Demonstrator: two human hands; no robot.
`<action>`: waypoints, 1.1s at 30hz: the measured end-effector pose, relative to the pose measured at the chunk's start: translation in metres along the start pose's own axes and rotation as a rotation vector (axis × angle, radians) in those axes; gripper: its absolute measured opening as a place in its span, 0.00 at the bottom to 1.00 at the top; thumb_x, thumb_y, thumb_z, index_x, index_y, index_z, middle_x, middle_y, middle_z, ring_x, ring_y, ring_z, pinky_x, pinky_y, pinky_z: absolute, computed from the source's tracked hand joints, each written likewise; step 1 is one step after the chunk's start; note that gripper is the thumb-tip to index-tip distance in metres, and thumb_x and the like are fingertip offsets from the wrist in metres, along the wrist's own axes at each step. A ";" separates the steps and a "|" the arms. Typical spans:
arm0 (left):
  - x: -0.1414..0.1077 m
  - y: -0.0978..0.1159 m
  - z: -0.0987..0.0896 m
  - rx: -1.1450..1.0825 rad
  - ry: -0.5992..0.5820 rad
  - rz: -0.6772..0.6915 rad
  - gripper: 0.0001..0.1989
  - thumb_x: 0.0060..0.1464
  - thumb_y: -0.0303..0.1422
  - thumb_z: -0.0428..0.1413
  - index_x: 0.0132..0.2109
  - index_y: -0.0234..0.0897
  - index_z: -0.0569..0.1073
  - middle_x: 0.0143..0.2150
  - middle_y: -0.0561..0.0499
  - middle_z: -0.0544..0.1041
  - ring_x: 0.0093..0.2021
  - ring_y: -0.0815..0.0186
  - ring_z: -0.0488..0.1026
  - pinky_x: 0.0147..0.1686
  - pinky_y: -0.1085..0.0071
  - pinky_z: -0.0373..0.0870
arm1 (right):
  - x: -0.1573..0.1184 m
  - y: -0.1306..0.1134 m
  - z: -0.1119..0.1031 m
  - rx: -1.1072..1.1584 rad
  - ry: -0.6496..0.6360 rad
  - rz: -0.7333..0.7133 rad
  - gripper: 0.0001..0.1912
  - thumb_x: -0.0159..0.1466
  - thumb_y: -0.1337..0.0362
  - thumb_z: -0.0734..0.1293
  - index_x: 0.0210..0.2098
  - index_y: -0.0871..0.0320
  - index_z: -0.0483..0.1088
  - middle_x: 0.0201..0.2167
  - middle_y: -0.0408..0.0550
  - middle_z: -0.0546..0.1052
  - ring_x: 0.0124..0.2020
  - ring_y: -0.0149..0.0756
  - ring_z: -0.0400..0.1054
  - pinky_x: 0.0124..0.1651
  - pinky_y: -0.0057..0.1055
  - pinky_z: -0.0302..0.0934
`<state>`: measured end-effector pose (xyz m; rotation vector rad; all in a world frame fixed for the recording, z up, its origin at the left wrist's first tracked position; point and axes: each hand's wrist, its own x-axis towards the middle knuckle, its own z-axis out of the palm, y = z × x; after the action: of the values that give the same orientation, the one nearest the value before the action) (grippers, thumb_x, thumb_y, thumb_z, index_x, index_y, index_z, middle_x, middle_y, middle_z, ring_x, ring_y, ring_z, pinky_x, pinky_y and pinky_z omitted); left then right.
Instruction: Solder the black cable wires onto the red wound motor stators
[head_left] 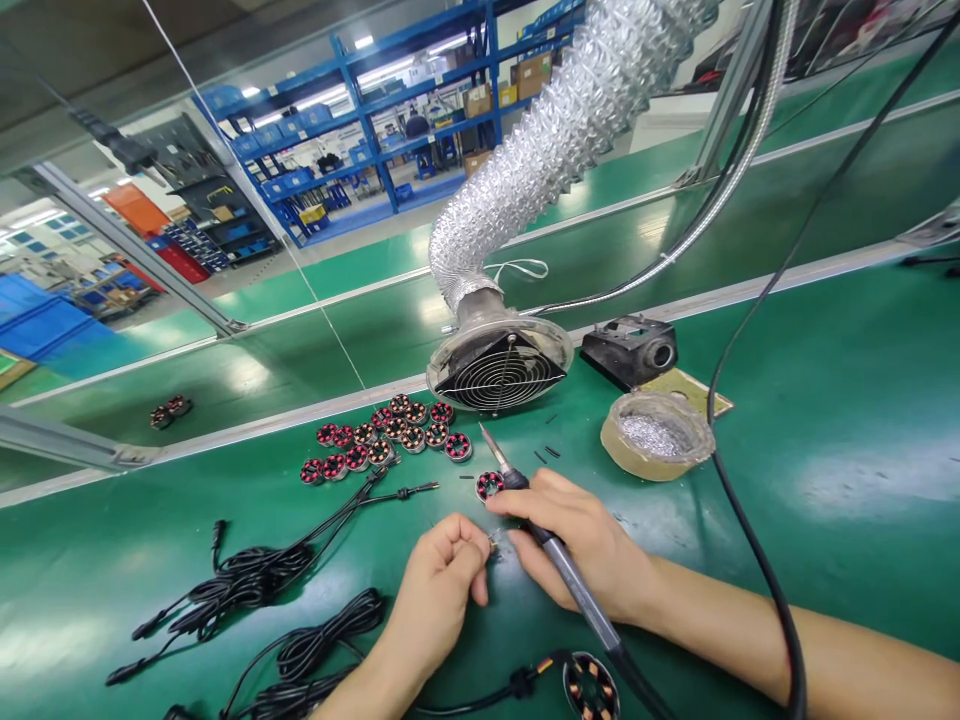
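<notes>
A soldering iron point(576, 578) lies across my right hand point(592, 545), which is closed around its grip; the tip points up and away to the left. My right index finger reaches to a small copper-wound motor stator point(490, 486) on the bench. To the left, my left hand point(444, 572) is closed in a pinch, with a tiny thin piece at its fingertips, too small to name. Near the bottom edge sits a larger stator point(591, 688) joined to a black cable point(480, 703) by coloured wires.
Several stators point(395, 428) stand grouped beyond my hands, before a round fume extractor fan point(501, 372) on a foil duct point(525, 150). Bundled black cables point(255, 575) lie left. At right are a tub of metal shavings point(645, 465), a black iron holder point(631, 350) and a hanging cord point(739, 500).
</notes>
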<state>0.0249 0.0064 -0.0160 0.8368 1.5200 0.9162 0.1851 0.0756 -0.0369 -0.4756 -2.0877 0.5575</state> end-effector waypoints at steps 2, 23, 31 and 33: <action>0.000 0.000 0.001 0.021 0.008 0.004 0.16 0.47 0.47 0.56 0.25 0.40 0.64 0.12 0.61 0.61 0.17 0.72 0.50 0.23 0.74 0.49 | 0.000 -0.003 -0.011 0.019 -0.009 -0.010 0.16 0.66 0.74 0.60 0.52 0.59 0.69 0.27 0.44 0.74 0.26 0.33 0.63 0.28 0.27 0.60; -0.005 -0.002 0.002 0.063 0.027 -0.010 0.12 0.48 0.43 0.53 0.27 0.39 0.65 0.11 0.61 0.61 0.16 0.72 0.54 0.23 0.73 0.51 | 0.004 0.000 -0.051 0.366 -0.075 0.264 0.08 0.57 0.67 0.60 0.33 0.57 0.72 0.23 0.42 0.71 0.21 0.32 0.62 0.26 0.28 0.57; -0.004 -0.003 0.001 0.073 0.034 -0.016 0.12 0.49 0.43 0.53 0.27 0.40 0.66 0.11 0.61 0.61 0.16 0.71 0.55 0.23 0.73 0.51 | 0.003 0.001 -0.050 0.347 -0.110 0.267 0.07 0.60 0.67 0.61 0.33 0.57 0.71 0.24 0.43 0.71 0.22 0.33 0.63 0.27 0.30 0.58; -0.004 -0.003 0.001 0.076 0.033 -0.017 0.12 0.49 0.43 0.54 0.27 0.40 0.66 0.11 0.61 0.61 0.16 0.71 0.55 0.23 0.73 0.52 | 0.002 0.001 -0.049 0.367 -0.097 0.258 0.08 0.59 0.68 0.61 0.34 0.57 0.72 0.24 0.44 0.72 0.23 0.33 0.64 0.27 0.29 0.58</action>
<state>0.0264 0.0015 -0.0164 0.8656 1.5963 0.8688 0.2254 0.0879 -0.0116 -0.5119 -1.9647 1.1105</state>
